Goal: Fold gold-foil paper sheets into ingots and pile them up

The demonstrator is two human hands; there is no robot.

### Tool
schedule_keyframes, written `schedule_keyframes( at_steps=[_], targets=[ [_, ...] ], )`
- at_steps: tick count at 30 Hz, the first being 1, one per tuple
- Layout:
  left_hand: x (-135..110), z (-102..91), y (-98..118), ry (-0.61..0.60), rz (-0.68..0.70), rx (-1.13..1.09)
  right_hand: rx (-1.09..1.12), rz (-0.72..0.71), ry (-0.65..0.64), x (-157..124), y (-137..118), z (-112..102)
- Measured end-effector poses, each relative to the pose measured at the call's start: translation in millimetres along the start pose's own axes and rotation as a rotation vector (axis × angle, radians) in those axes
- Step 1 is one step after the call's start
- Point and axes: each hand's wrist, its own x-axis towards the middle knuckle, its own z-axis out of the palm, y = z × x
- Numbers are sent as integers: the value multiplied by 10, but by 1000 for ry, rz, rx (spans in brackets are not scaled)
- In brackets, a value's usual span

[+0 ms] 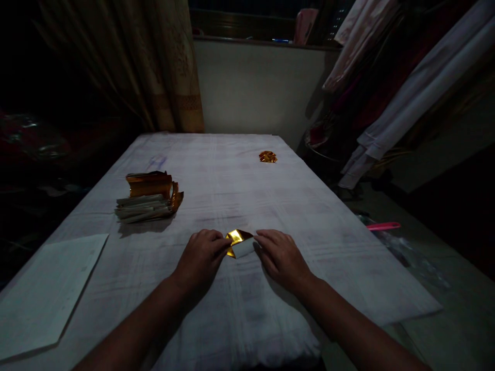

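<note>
Between my two hands, low over the cloth-covered table (232,201), is a small piece of gold foil paper (237,237), partly folded, with its pale back side showing. My left hand (203,255) pinches its left end between thumb and fingers. At its right corner, my right hand (280,255) pinches the edge with the fingertips. To the left of my hands lies a thick stack of gold foil paper (149,198), its sheets curled and some showing their pale side. A small gold folded piece (268,156) rests toward the far right of the table.
A white paper sheet (50,293) lies at the table's left front. Beyond the far edge are a curtain (166,67) and a ledge holding a pink jug (305,26). Clothes (410,93) hang on the right, above a pink handle (382,226) beside the table.
</note>
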Motion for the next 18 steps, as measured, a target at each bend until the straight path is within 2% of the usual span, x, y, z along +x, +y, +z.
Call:
schedule_keyframes(
  at_steps=[3, 6, 14, 18],
  targets=[
    [93, -83, -52, -15, 52, 16, -50, 31, -13, 65, 67, 60],
    [126, -109, -45, -23, 78, 138, -8, -24, -57, 108, 46, 89],
    [-102, 11, 287, 8, 30, 273, 128, -144, -42, 70, -2, 83],
    [-100, 39, 291, 51, 63, 289, 182, -177, -81, 72, 4, 51]
  ],
)
